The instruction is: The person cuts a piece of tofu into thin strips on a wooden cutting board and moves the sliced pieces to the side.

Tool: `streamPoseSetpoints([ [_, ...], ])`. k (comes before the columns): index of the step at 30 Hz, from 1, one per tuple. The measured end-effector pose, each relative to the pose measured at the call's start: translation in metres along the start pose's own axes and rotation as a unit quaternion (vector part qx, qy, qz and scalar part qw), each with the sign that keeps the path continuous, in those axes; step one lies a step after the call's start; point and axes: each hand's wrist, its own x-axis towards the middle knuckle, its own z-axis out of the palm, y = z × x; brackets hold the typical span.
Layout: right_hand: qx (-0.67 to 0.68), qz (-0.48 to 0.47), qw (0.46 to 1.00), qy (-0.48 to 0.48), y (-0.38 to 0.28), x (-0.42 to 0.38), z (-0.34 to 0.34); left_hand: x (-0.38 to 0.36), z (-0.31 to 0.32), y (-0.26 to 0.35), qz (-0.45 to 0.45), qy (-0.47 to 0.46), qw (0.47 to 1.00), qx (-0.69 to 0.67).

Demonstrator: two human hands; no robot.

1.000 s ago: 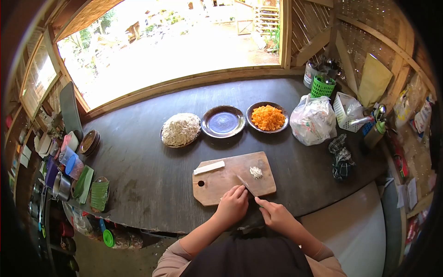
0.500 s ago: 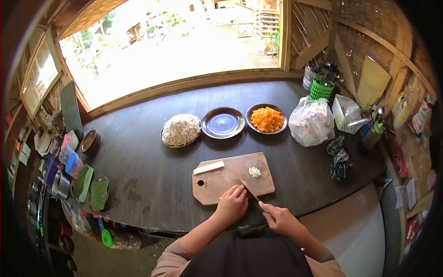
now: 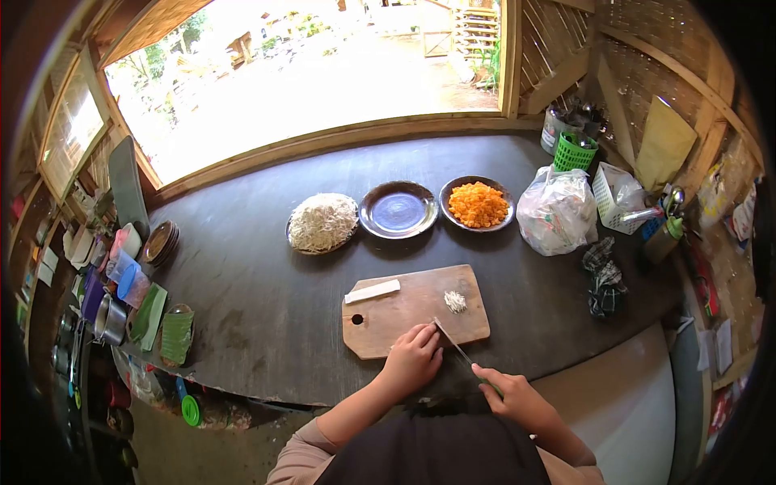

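My right hand (image 3: 505,392) is wrapped round the green handle of a knife (image 3: 455,343), whose tip rests over the front part of a wooden cutting board (image 3: 416,295). Beside the blade, my left hand (image 3: 412,356) presses down at the board's front edge with bent fingers; what lies under them is mostly hidden. On the board are a white strip (image 3: 373,292) at the back left and a small pile of white shreds (image 3: 455,301) at the right.
Behind the board stand a plate of white shreds (image 3: 323,223), an empty dark plate (image 3: 398,210) and a plate of orange pieces (image 3: 478,204). A plastic bag (image 3: 558,212) and dark cloth (image 3: 604,279) lie right. Left are stacked brown dishes (image 3: 162,242) and green leaves (image 3: 176,335).
The whole view has shifted slightly, moving the table things to the right. Against the board, the knife and my right hand sit a little farther right and lower.
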Motion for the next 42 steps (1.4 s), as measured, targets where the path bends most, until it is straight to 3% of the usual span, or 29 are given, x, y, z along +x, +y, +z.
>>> streamPoseSetpoints([
  [3, 0.005, 0.012, 1.0, -0.008, 0.002, 0.004, 0.002, 0.001, 0.0, 0.001, -0.001, -0.002, 1.0, 0.001],
  [8, -0.013, -0.077, 0.996, 0.039, 0.028, 0.029, 0.027, 0.001, -0.004, 0.004, -0.009, -0.008, 1.0, -0.009],
  [14, -0.027, -0.068, 0.997, 0.029, 0.03, 0.057, 0.034, 0.001, -0.004, 0.005, -0.005, -0.011, 1.0, -0.006],
  [27, 0.011, 0.005, 1.0, -0.004, 0.018, 0.01, 0.01, 0.002, -0.006, 0.005, -0.005, -0.013, 1.0, 0.0],
  [29, -0.01, -0.051, 0.999, 0.011, 0.028, 0.015, 0.019, 0.003, -0.005, 0.004, -0.004, -0.015, 1.0, -0.003],
  [36, -0.064, -0.012, 0.998, -0.017, 0.025, 0.058, 0.033, 0.001, -0.005, 0.004, -0.007, -0.021, 1.0, -0.006],
  [42, -0.04, -0.062, 0.997, -0.001, 0.031, 0.052, 0.03, 0.0, -0.003, 0.003, -0.003, -0.016, 1.0, 0.006],
])
